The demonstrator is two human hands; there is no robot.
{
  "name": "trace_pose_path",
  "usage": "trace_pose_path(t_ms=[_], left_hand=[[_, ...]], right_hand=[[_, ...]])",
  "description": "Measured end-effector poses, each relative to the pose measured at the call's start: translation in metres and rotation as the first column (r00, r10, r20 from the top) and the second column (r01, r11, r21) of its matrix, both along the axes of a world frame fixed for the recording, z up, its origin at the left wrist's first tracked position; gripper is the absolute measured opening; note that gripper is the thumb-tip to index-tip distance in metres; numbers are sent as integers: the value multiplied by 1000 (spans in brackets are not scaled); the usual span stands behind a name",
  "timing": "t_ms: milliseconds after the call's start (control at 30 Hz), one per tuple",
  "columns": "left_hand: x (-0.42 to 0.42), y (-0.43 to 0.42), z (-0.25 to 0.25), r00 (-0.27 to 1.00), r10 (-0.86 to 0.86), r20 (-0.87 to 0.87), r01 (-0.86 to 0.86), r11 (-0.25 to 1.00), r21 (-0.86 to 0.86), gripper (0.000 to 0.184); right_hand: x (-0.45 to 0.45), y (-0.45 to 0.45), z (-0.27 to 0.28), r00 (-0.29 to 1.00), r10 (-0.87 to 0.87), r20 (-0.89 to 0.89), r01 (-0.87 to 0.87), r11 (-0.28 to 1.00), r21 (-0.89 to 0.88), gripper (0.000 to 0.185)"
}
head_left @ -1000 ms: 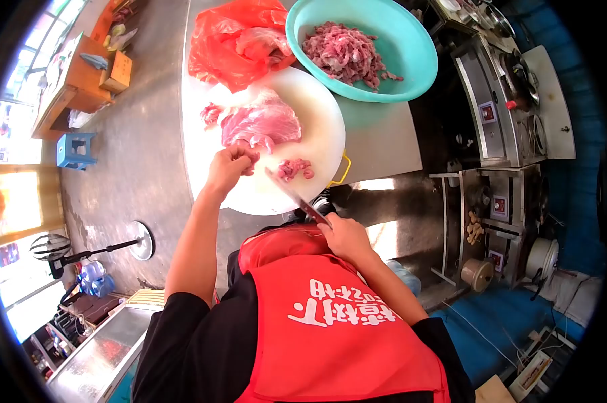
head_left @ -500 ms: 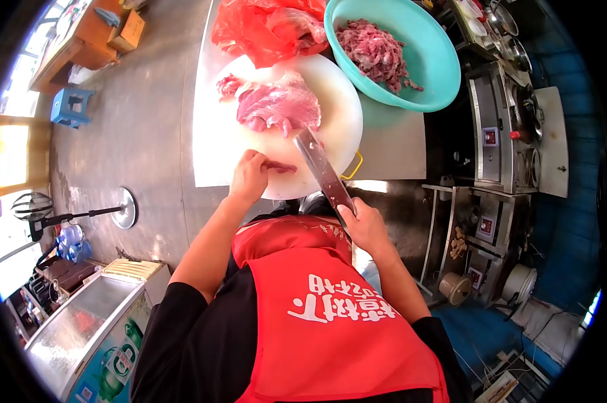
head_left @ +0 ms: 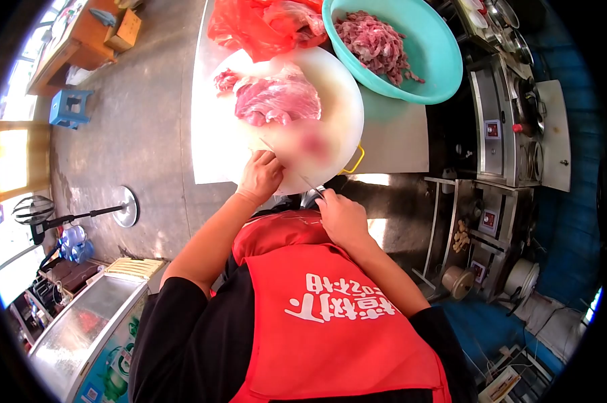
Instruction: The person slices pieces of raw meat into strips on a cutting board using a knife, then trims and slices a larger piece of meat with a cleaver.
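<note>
My right hand (head_left: pixel 344 216) is closed round the handle of a knife (head_left: pixel 310 185), whose thin blade edge points up and left over the white round cutting board (head_left: pixel 344 101). Near the board's lower left edge, my left hand (head_left: pixel 262 174) has its fingers curled beside the blade tip; what they hold, if anything, is hidden. A large piece of raw meat (head_left: pixel 280 97) lies on the board above my hands, with a smaller scrap (head_left: pixel 226 80) to its left. Some reddish meat (head_left: pixel 313 144) to the right of the blade is blurred.
Cut meat strips (head_left: pixel 374 43) fill part of a turquoise basin (head_left: pixel 434 60) at the upper right. A red plastic bag (head_left: pixel 239 27) with meat sits beyond the board. A yellow handle (head_left: pixel 355 160) sticks out at the board's right. Metal kitchen units (head_left: pixel 495 121) stand farther right.
The knife has turned from showing its broad blade to nearly edge-on, and its tip has moved left and down, nearer my left hand. My left hand has shifted slightly right; the dark strip beside it is no longer visible.
</note>
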State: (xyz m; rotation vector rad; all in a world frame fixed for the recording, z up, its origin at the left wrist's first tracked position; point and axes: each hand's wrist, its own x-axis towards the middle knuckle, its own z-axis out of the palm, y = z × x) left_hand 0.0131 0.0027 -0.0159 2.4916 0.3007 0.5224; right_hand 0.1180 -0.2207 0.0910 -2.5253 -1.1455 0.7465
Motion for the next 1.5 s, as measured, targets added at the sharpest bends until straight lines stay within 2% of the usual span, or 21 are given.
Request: trace_pose_path(t_ms=[167, 233, 300, 367, 433, 467, 533, 567, 600, 633, 733, 833, 900, 967, 1133, 1167, 1200, 1267, 1333, 1433, 1500], left_hand=[[1, 0, -1, 1000, -14, 19, 14, 1000, -1, 24], [-1, 0, -2, 999, 10, 49, -10, 1000, -9, 21], [-2, 4, -6, 999, 28, 44, -27, 999, -26, 20], [-3, 6, -9, 998, 53, 42, -51, 998, -45, 19], [-2, 9, -7, 995, 97, 15, -92, 979, -181, 15], [-1, 9, -7, 995, 101, 19, -96, 978, -184, 15], [0, 12, 5, 966, 247, -79, -259, 919, -297, 10], [0, 15, 5, 965, 249, -80, -262, 919, -294, 10], [-1, 18, 6, 960, 206, -189, -241, 952, -189, 7], [0, 22, 6, 939, 169, -299, -202, 976, -84, 5], [-2, 36, 11, 915, 155, -373, -186, 981, -47, 7], [-19, 50, 18, 942, 135, -306, -154, 987, -39, 10], [-27, 55, 22, 949, 138, -284, -159, 986, -51, 9], [-35, 56, 40, 868, 225, -442, -367, 891, -267, 6], [-49, 48, 38, 910, 99, -402, -208, 949, -237, 11], [-53, 45, 35, 907, 112, -405, -222, 946, -236, 11], [-56, 42, 28, 942, 111, -318, -192, 952, -237, 11], [-64, 37, 17, 970, 114, -213, -165, 957, -239, 11], [-68, 29, 23, 967, 148, -210, -203, 940, -274, 12], [-71, 22, 26, 961, 183, -206, -240, 924, -298, 12], [-73, 19, 25, 959, 194, -208, -250, 923, -292, 13]], right_hand=[[10, 6, -16, 998, 67, 4, -67, 998, -14, 26], [18, -26, -18, 998, 37, -53, -42, 995, -88, 27], [26, -65, -11, 997, 38, -61, -52, 965, -256, 29], [31, -88, -2, 997, 15, -81, -37, 960, -278, 30], [38, -94, 0, 995, -24, -100, -7, 954, -301, 31], [43, -93, -2, 992, -34, -120, -4, 953, -304, 32], [52, -87, -1, 989, -40, -144, -6, 952, -305, 32], [55, -83, 1, 988, -49, -145, 2, 952, -306, 33], [57, -82, 4, 987, -61, -146, 13, 952, -306, 33], [57, -82, 5, 987, -64, -148, 16, 954, -300, 33], [56, -86, 6, 979, -117, -170, 67, 959, -275, 36], [55, -88, 4, 981, -118, -154, 70, 956, -285, 36], [49, -82, 3, 973, -134, -186, 85, 965, -248, 35], [43, -74, 5, 970, -147, -195, 96, 963, -251, 34], [28, -54, 11, 960, -175, -220, 134, 973, -190, 32], [20, -48, 12, 949, -218, -229, 209, 976, -63, 31], [15, -42, 12, 935, -258, -243, 281, 957, 64, 29], [14, -27, 14, 958, -200, -205, 213, 976, 42, 28], [11, -13, 11, 995, -72, -67, 76, 996, 51, 25], [6, 6, 6, 999, 9, -32, -4, 991, 131, 23], [8, 15, 6, 999, 49, -6, -48, 992, 114, 22]])
